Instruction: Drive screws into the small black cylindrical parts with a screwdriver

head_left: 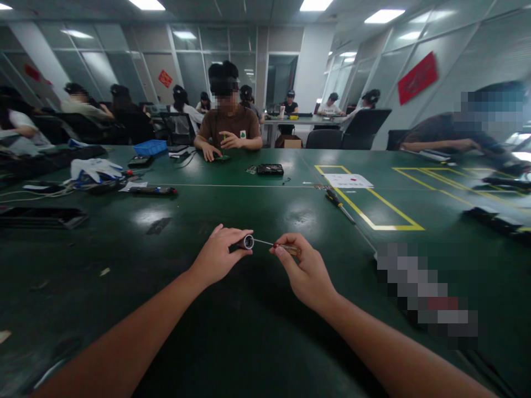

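Above the green table (232, 331), my left hand (218, 254) is closed around a short dark cylinder (248, 242) with a pale ring at its open end. That end faces me and slightly right. My right hand (305, 271) grips a screwdriver (290, 249) by its amber, see-through handle with a red collar. The thin metal shaft points left, and its tip meets the rim of the cylinder; whether it reaches inside I cannot tell. Both hands are held close together, with the shaft bridging the gap between them.
A black and yellow screwdriver (334, 198) lies ahead to the right, by yellow tape (398, 227) and a paper sheet (347, 181). White gloves (95, 170), a blue tray (150, 147) and a dark pen-like tool (152, 190) lie left. A person (229, 124) works opposite.
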`<action>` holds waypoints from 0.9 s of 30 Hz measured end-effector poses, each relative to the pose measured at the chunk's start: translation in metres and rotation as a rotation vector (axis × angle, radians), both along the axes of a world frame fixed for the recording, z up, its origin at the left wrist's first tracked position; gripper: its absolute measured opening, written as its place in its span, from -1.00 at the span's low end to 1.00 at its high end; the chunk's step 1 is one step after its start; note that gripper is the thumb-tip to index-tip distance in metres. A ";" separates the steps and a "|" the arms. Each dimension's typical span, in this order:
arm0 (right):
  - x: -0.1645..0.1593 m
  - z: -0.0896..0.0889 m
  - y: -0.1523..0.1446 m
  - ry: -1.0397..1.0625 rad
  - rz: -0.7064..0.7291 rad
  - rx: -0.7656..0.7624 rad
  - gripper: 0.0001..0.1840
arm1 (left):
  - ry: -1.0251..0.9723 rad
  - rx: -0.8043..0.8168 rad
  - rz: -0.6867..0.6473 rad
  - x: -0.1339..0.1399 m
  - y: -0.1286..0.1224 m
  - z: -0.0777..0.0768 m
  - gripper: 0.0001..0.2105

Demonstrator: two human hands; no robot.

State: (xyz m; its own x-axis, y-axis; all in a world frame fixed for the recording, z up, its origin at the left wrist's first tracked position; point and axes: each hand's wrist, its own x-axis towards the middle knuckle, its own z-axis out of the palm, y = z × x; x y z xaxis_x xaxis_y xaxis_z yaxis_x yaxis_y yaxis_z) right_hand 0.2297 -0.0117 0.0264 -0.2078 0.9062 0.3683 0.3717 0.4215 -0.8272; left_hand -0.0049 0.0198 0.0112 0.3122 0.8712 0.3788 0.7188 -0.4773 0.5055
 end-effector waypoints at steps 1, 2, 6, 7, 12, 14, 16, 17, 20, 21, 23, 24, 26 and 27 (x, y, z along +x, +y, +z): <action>0.000 0.001 0.000 -0.008 -0.006 -0.002 -0.86 | -0.001 0.001 0.002 0.000 0.000 0.000 -0.62; 0.000 0.001 0.000 -0.016 -0.011 -0.003 -0.86 | -0.001 0.000 -0.001 0.000 0.000 0.000 -0.62; 0.000 0.003 -0.001 -0.014 -0.007 -0.002 -0.88 | 0.004 -0.014 -0.022 -0.001 0.001 0.000 -0.60; 0.000 0.003 -0.001 -0.008 -0.005 0.000 -0.88 | 0.004 -0.017 -0.020 -0.001 0.001 0.000 -0.60; 0.002 -0.002 -0.001 0.078 0.002 0.012 -0.86 | -0.011 -0.008 0.020 -0.001 0.002 -0.001 -0.62; 0.002 -0.003 0.000 0.087 0.001 0.017 -0.85 | -0.016 -0.003 0.031 -0.001 0.002 -0.001 -0.62; 0.002 -0.003 0.000 0.063 0.008 0.023 -0.85 | -0.017 -0.004 0.027 -0.001 0.001 -0.001 -0.62; 0.001 -0.003 0.000 0.046 0.014 0.023 -0.85 | -0.017 -0.006 0.019 0.000 0.000 -0.001 -0.61; 0.000 -0.001 0.000 0.014 0.032 0.017 -0.87 | -0.011 -0.013 -0.005 0.000 0.000 -0.001 -0.61; 0.000 0.000 0.000 0.012 0.035 0.016 -0.88 | -0.010 -0.014 -0.007 0.000 0.000 -0.001 -0.61; 0.000 0.002 0.000 0.006 0.036 0.018 -0.89 | -0.008 -0.013 -0.004 0.000 0.000 -0.002 -0.61; 0.000 0.002 0.000 -0.001 0.034 0.021 -0.89 | -0.006 -0.013 -0.003 0.000 0.001 -0.003 -0.61; 0.000 0.004 0.000 -0.021 0.026 0.023 -0.90 | -0.002 -0.020 -0.003 0.000 0.002 -0.004 -0.60; 0.001 0.004 0.000 -0.030 0.022 0.023 -0.90 | 0.000 -0.026 -0.003 -0.001 0.002 -0.004 -0.60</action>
State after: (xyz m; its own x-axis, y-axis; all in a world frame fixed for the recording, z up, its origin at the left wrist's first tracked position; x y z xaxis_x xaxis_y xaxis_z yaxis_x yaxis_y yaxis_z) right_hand 0.2302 -0.0115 0.0305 -0.2386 0.8928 0.3820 0.3871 0.4482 -0.8058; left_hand -0.0055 0.0222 0.0067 0.3152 0.8798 0.3558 0.7171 -0.4663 0.5179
